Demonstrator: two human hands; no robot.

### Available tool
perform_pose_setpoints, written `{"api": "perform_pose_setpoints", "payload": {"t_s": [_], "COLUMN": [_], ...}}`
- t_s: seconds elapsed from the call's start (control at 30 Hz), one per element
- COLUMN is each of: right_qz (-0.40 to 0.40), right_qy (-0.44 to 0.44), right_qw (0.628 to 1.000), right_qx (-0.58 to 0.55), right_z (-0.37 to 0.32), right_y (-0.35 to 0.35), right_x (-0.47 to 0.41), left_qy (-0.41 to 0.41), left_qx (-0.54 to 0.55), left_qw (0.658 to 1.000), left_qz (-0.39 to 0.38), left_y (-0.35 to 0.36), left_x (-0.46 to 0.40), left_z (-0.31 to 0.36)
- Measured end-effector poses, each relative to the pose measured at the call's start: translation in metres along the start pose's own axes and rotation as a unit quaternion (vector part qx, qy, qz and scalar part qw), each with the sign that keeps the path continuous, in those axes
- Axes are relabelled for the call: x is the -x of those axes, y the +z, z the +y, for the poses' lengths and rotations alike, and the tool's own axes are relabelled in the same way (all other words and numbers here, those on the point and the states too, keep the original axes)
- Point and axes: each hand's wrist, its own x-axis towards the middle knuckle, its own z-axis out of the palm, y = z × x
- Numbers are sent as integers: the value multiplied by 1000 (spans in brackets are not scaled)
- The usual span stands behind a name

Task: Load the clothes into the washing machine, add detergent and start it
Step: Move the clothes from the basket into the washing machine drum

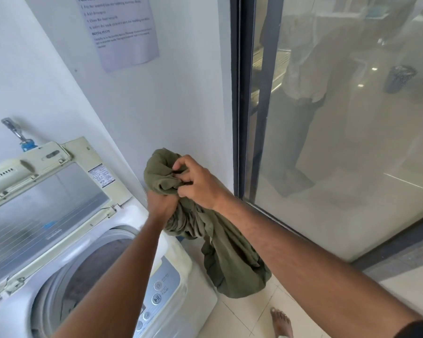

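Observation:
An olive-green garment [220, 245] hangs bunched in the air just right of the top-loading washing machine [181, 272]. My left hand [160, 203] grips the garment from below at its gathered middle. My right hand [197, 180] pinches the upper folds with curled fingers. The garment's lower part dangles beside the machine's right side, above the floor. The machine's lid [44, 203] stands raised, and the round drum opening [88, 276] shows, partly hidden by my left forearm. A control panel [160, 292] with round buttons sits on the machine's front right edge.
A white wall with a taped paper notice [122, 28] stands behind the machine. A tap [14, 131] sticks out of the wall at left. A glass door with a dark frame [239, 98] fills the right side. My bare foot [281, 322] stands on the tiled floor.

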Motion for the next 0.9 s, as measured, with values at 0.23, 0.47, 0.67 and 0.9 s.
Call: {"api": "perform_pose_setpoints", "payload": {"t_s": [0.23, 0.47, 0.67, 0.9], "right_qz": [35, 40, 149, 279], "right_qy": [234, 375, 315, 195], "right_qw": [968, 904, 933, 935], "right_qx": [85, 202, 83, -101], "right_z": [115, 162, 143, 70], "right_y": [-28, 34, 27, -33], "right_x": [54, 63, 50, 4], "left_qy": [61, 92, 145, 16], "left_qx": [-36, 117, -34, -374], "left_qw": [996, 983, 989, 927], "left_qz": [-46, -111, -6, 20], "left_y": [-42, -115, -153, -119], "left_x": [-15, -15, -20, -9], "left_z": [5, 51, 60, 19]}}
